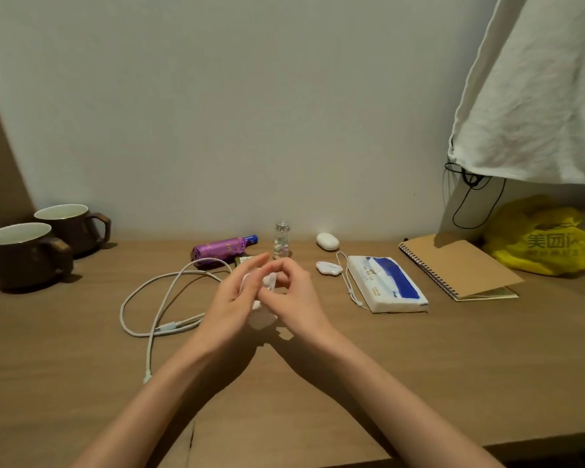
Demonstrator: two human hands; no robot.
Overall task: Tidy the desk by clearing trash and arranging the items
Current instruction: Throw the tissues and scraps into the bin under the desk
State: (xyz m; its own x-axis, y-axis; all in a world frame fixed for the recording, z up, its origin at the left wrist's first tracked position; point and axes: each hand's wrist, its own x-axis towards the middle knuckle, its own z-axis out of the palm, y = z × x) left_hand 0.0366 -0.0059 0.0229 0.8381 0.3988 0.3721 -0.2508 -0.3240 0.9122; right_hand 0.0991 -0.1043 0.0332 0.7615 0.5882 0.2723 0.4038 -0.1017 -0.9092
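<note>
Hands together on the tissue wad (261,318), centre of the scene.
Nearest, a loose scrap (287,335) lies by the right wrist; the right hand (294,292) pinches the wad against the flat-fingered left hand (228,298); the yellow bag (537,244) sits far right, on the right hand's side.

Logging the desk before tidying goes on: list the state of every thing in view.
front mug: upright
back mug: upright
cable: loose, uncoiled
purple packet: lying on its side
glass bottle: upright, capped
white case: shut
tissue pack: lying flat
notebook: closed, lying flat
yellow bag: crumpled
white wad: pinched by right hand; left hand touches it, fingers mostly straight
</note>
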